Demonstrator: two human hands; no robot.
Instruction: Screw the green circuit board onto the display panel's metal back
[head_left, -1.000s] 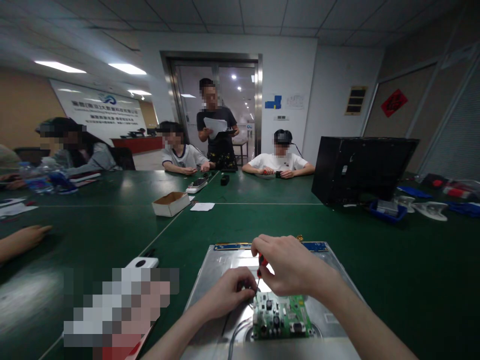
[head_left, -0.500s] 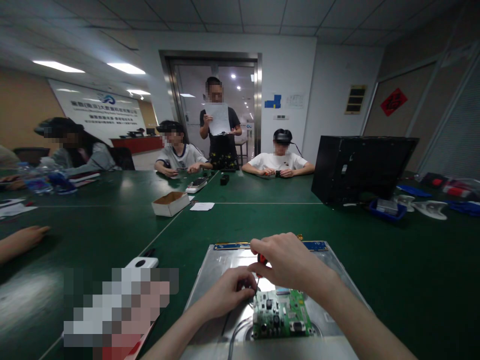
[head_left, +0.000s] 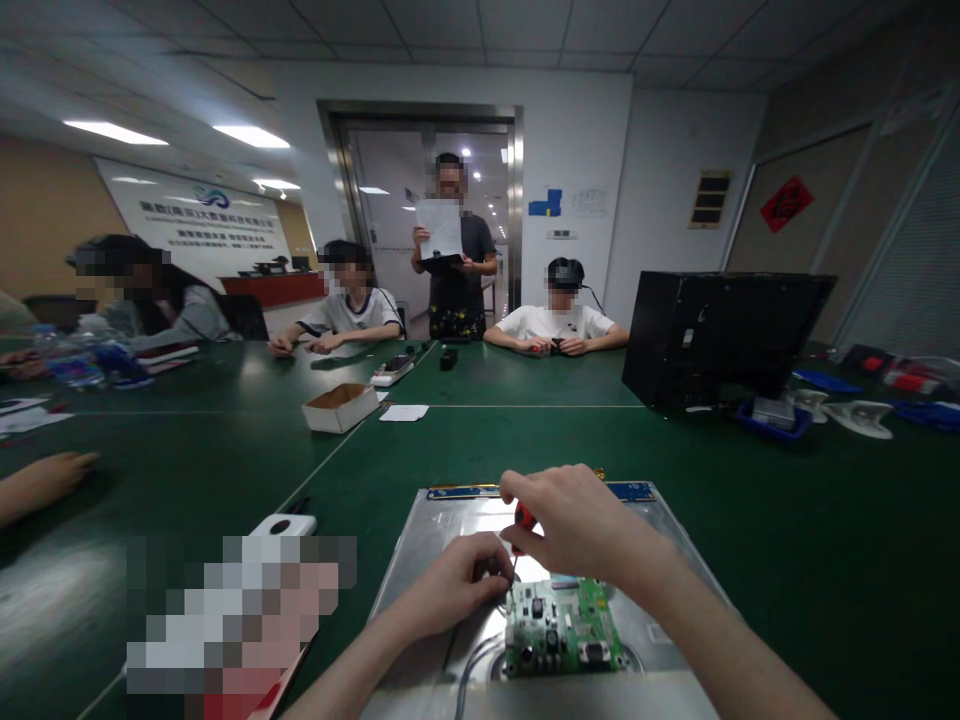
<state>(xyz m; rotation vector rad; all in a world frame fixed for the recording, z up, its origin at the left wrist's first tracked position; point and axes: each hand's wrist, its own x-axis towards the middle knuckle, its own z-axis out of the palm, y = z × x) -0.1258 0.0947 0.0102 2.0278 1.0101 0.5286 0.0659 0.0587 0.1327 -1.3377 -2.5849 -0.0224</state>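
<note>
My right hand [head_left: 574, 525] is closed around a screwdriver [head_left: 525, 516] with a red and black handle. The tool stands upright, its thin shaft pointing down at the far left corner of a green circuit board [head_left: 562, 630]. Beside the shaft's lower end, my left hand [head_left: 469, 580] has its thumb and fingers curled in a pinch; what lies between the fingertips is hidden. Both hands are over a silvery metal panel [head_left: 442, 530], on which the board lies. A blue strip board [head_left: 465, 492] runs along the panel's far edge, and a grey cable [head_left: 466, 672] lies left of the green board.
A pixelated white and red area and a white device [head_left: 300, 524] lie left of the panel on the green table [head_left: 570, 440]. Farther off are an open box [head_left: 341, 410], a black monitor [head_left: 727, 335] and a blue tray [head_left: 776, 418]. Several people sit or stand around.
My hands and the screwdriver hold nearly the same pose. Across the table, the standing person has shifted right, and one seated person's hands have moved left.
</note>
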